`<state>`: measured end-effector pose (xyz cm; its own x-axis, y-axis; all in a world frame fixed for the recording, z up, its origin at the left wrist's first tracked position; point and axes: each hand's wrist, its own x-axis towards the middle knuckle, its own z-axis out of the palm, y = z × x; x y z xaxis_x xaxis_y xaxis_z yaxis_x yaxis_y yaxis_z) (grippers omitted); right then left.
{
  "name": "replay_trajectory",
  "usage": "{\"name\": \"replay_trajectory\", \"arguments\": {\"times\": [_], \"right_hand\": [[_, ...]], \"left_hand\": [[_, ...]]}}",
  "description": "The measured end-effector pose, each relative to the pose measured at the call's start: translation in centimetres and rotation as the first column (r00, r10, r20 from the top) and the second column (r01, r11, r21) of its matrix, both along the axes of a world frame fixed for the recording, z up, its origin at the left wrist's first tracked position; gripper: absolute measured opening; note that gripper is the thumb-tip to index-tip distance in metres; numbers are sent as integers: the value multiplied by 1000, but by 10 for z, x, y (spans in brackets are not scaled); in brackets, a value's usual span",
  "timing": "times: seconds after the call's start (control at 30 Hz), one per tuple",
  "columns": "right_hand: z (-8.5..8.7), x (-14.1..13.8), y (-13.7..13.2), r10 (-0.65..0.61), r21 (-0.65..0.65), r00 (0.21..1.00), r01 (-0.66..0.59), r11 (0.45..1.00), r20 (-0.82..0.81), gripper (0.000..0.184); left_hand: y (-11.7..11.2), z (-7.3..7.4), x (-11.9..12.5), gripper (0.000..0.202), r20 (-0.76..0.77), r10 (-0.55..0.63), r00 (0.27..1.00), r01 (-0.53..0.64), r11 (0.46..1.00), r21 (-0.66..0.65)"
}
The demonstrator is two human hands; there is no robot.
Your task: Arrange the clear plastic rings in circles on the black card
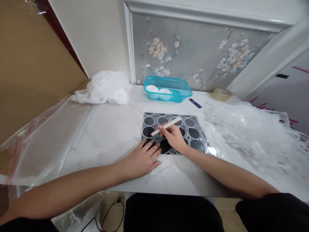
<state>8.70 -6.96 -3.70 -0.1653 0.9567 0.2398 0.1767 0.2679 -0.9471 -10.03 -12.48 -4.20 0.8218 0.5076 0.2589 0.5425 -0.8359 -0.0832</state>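
Observation:
A clear plastic sheet with ring-shaped cut-outs lies over a black board [198, 144] on the white table; dark ovals show through it. My left hand [146, 158] rests flat on the near left part of the sheet, fingers spread. In my right hand [172, 135] a flat, pale wooden stick [170, 125] is pinched between thumb and fingers. The stick slants over the middle of the sheet, its lower left end close to the surface; whether it touches cannot be made out. Loose clear rings [166, 162] lie at the near edge of the board.
Behind the board stands a blue plastic basket [169, 96] with white round pieces in it. Blue-handled thread snips [195, 103] and a tape roll [220, 94] lie at the back. Heaps of clear plastic scrap [256, 129] cover the right; a plastic bundle [106, 87] sits back left.

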Motion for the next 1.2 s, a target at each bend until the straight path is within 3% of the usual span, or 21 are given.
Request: {"name": "replay_trajectory", "arguments": {"times": [0.47, 0.63, 0.73, 0.83, 1.0, 1.2], "right_hand": [[1, 0, -2, -17, 58, 993, 10, 998, 119, 30], [7, 1, -3, 21, 148, 974, -56, 987, 226, 16], [10, -1, -2, 106, 172, 963, -151, 974, 247, 10], [8, -3, 0, 160, 164, 950, -209, 964, 269, 10], [4, -5, 2, 123, 105, 962, -152, 983, 243, 11], [4, -4, 1, 146, 69, 957, -168, 983, 253, 12]], "left_hand": [[-3, 3, 1, 44, -29, 46, 999, -47, 999, -19], [-3, 4, 1, 45, -55, 61, 997, -65, 994, -86], [-3, 4, 1, 45, -60, 54, 997, -60, 992, -111], [-2, 4, 1, 46, -40, 49, 998, -54, 990, -127], [-1, 5, 1, 46, -47, 45, 998, -51, 989, -138], [-1, 6, 1, 45, -53, 49, 997, -56, 990, -132]]}}
